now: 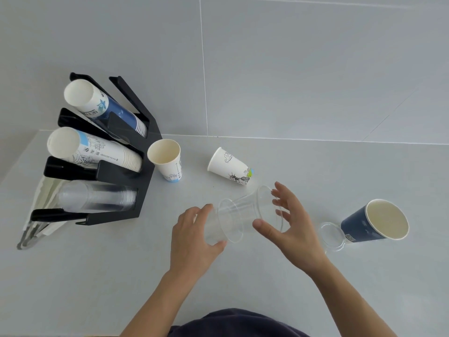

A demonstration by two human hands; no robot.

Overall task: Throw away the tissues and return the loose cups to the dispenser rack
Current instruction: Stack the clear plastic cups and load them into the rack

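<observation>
Left hand point(194, 235) grips one clear cup point(213, 227); right hand point(289, 222), fingers spread, holds a second clear cup point(257, 205) nested into it, right of the rack point(145, 152).

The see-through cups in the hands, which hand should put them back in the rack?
Left, probably. The left hand already holds the clear cups and is nearer the rack, whose clear stack sits lowest. The right hand is farther away.
</observation>
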